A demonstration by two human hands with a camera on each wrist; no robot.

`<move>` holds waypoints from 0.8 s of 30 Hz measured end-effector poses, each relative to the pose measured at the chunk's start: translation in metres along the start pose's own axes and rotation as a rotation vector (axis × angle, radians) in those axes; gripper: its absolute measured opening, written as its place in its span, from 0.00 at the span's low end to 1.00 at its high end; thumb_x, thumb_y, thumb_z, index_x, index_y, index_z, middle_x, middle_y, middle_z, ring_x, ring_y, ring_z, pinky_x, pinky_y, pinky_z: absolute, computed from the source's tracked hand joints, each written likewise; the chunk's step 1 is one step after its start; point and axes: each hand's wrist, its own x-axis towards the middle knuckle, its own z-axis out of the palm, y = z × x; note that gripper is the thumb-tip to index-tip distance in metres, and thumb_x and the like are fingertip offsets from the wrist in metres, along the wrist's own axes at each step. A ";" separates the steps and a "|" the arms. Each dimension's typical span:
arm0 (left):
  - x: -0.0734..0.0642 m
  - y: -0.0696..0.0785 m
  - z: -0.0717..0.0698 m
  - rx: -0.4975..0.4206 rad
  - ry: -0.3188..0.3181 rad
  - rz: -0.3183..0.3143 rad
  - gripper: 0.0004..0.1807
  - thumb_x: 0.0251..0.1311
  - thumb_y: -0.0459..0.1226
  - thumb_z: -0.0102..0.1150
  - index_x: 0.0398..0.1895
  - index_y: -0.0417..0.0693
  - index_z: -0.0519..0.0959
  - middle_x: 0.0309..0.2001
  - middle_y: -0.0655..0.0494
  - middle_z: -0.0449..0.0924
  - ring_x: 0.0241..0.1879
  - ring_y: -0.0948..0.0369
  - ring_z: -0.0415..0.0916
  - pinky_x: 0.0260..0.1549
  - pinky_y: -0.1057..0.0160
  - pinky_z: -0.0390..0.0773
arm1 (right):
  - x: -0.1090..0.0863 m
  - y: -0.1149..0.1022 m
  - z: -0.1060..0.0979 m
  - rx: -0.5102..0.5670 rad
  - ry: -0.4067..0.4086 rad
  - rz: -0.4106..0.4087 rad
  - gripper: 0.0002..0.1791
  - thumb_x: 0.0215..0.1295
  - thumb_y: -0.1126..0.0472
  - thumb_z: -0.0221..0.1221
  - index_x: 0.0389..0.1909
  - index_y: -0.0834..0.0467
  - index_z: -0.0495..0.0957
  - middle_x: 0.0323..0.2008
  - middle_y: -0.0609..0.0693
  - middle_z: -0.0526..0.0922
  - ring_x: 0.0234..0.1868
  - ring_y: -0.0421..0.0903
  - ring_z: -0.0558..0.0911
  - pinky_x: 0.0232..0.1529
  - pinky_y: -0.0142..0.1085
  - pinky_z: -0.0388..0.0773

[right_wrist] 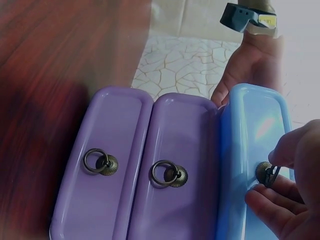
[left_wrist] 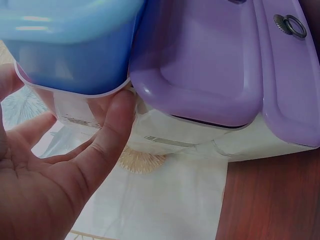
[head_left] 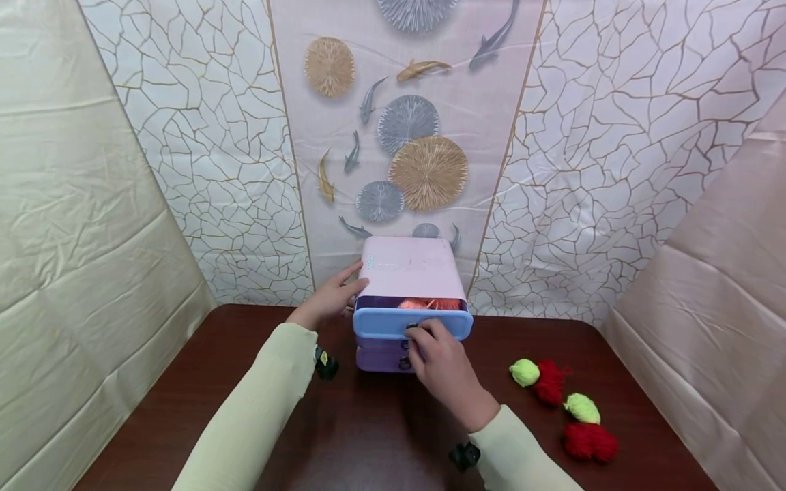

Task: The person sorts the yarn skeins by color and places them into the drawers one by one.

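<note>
Nearest, to the right of the drawer chest (head_left: 411,266), a red yarn bundle (head_left: 589,442) touched a yellow-green ball (head_left: 582,408); a second red bundle (head_left: 548,383) and a second yellow-green ball (head_left: 525,372) sat side by side beyond them, all on the brown table (head_left: 344,429).

At the chest's front, the right hand (head_left: 445,365) pinched the ring pull (right_wrist: 263,172) of its top, blue drawer (head_left: 381,324) between thumb and curled fingers. That drawer stood partly out, above two purple drawers (right_wrist: 182,125), and orange yarn (head_left: 430,304) showed behind its front. At the chest's left side, the left hand (head_left: 328,300) rested with loosely spread fingers, touching the casing but gripping nothing. Behind the chest hung a patterned cloth (head_left: 245,136).

A hard tug could have dragged the light-looking chest forward had the left hand slipped. Pushing the drawer in could have nipped a left finger near the gap, or snagged yarn under the lid's edge.
</note>
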 end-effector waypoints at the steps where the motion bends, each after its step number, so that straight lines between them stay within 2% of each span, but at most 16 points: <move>1: 0.001 0.000 0.000 0.001 0.001 -0.003 0.34 0.71 0.51 0.48 0.77 0.69 0.49 0.62 0.38 0.71 0.42 0.53 0.80 0.39 0.55 0.82 | 0.001 0.001 0.001 -0.002 -0.001 0.003 0.10 0.60 0.64 0.65 0.43 0.57 0.84 0.40 0.51 0.78 0.40 0.43 0.80 0.39 0.36 0.83; 6: 0.001 -0.001 0.000 0.031 0.019 -0.016 0.34 0.70 0.54 0.49 0.76 0.71 0.50 0.62 0.40 0.72 0.45 0.52 0.81 0.40 0.55 0.82 | 0.005 0.004 0.004 -0.017 -0.007 0.022 0.11 0.61 0.64 0.64 0.44 0.57 0.84 0.40 0.51 0.79 0.39 0.43 0.81 0.38 0.36 0.83; 8: 0.001 -0.001 0.000 0.029 0.023 -0.025 0.34 0.69 0.54 0.49 0.76 0.72 0.50 0.61 0.41 0.73 0.44 0.53 0.81 0.42 0.52 0.82 | 0.006 0.005 0.006 -0.024 -0.010 0.027 0.11 0.61 0.64 0.64 0.45 0.57 0.84 0.40 0.51 0.79 0.38 0.43 0.81 0.37 0.35 0.83; 12: 0.000 0.001 0.001 0.004 0.013 -0.028 0.34 0.70 0.53 0.48 0.76 0.72 0.49 0.56 0.41 0.77 0.40 0.55 0.81 0.44 0.47 0.81 | 0.009 0.008 0.009 -0.039 -0.009 0.031 0.12 0.61 0.65 0.64 0.45 0.57 0.84 0.40 0.51 0.79 0.37 0.43 0.81 0.34 0.34 0.83; 18: -0.002 0.001 0.001 -0.055 -0.019 -0.008 0.34 0.72 0.51 0.47 0.77 0.68 0.48 0.49 0.39 0.79 0.37 0.57 0.81 0.43 0.47 0.82 | 0.013 0.011 0.012 -0.047 0.002 0.034 0.12 0.60 0.67 0.64 0.46 0.57 0.84 0.40 0.52 0.79 0.38 0.44 0.82 0.33 0.35 0.83; 24: -0.002 0.000 0.002 -0.094 -0.027 0.000 0.34 0.72 0.49 0.47 0.77 0.67 0.47 0.54 0.34 0.76 0.37 0.57 0.82 0.47 0.40 0.79 | 0.016 0.014 0.016 -0.040 0.002 0.032 0.14 0.59 0.67 0.64 0.47 0.58 0.84 0.41 0.52 0.80 0.38 0.46 0.82 0.32 0.36 0.83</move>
